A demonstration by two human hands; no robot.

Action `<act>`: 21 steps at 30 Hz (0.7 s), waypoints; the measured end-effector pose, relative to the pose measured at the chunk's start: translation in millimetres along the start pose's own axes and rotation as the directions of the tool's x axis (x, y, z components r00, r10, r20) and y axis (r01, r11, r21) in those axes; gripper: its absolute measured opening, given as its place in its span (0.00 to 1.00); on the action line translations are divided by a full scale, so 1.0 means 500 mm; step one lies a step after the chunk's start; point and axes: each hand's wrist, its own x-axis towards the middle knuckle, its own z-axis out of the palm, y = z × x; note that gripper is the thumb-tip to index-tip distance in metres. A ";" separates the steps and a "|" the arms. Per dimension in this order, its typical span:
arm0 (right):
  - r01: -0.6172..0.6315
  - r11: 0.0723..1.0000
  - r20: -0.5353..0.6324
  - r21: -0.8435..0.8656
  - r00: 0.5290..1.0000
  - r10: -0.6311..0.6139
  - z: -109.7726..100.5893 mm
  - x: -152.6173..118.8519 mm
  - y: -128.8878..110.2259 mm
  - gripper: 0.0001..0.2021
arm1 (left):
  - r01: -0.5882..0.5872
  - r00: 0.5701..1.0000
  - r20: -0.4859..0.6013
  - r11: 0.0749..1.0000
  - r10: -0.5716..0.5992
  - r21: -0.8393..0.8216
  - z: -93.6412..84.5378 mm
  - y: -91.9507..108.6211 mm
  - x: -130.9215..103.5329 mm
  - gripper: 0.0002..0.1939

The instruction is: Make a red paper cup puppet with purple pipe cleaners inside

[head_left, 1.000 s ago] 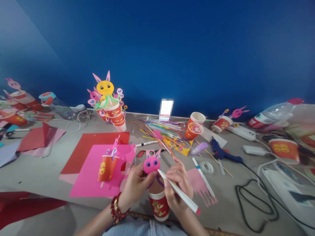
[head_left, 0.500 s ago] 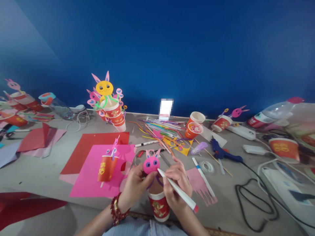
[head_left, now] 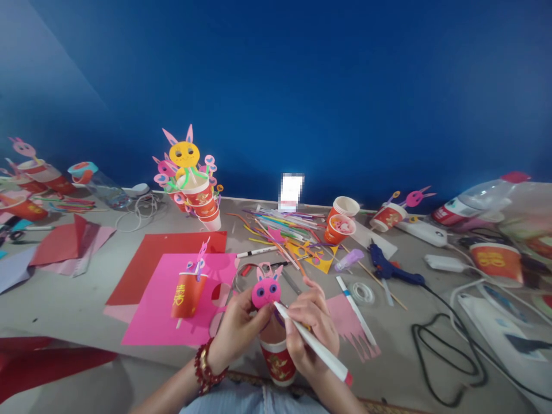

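Note:
My left hand [head_left: 241, 322] pinches a pink paper bunny face [head_left: 266, 292] with two ears and dark round eyes. A purple strip runs down from the face into a red paper cup [head_left: 279, 362] with a gold figure, upright at the table's front edge. My right hand [head_left: 311, 325] grips a white marker [head_left: 321, 348] with a red end cap. The marker's tip is at the lower part of the face, by the mouth; whether it touches I cannot tell.
An orange-red cup [head_left: 188, 294] lies on pink paper [head_left: 150, 310] at left. Stacked cups with a yellow bunny face [head_left: 184, 154] stand behind. Pipe cleaners [head_left: 284, 221] are heaped at the back. A blue glue gun [head_left: 390, 267] and black cable [head_left: 448, 328] lie right, near a blue-capped marker [head_left: 356, 310].
The marker tip has shifted slightly left and down across the lower face. The bunny face has tilted and sunk a little in my left hand.

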 end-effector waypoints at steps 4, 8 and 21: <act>0.077 0.997 0.012 -0.006 0.997 -0.077 0.005 0.006 -0.002 0.11 | -0.014 1.000 0.019 1.000 0.014 -0.026 0.003 0.005 0.001 0.10; 0.073 0.997 0.025 -0.006 0.997 -0.073 0.010 0.013 -0.008 0.11 | -0.015 1.000 0.019 0.999 0.016 -0.041 0.004 0.010 0.003 0.10; 0.049 0.999 0.023 -0.003 0.999 -0.049 0.015 0.013 -0.008 0.11 | 0.003 1.000 -0.010 1.000 -0.003 0.002 0.004 0.006 -0.001 0.11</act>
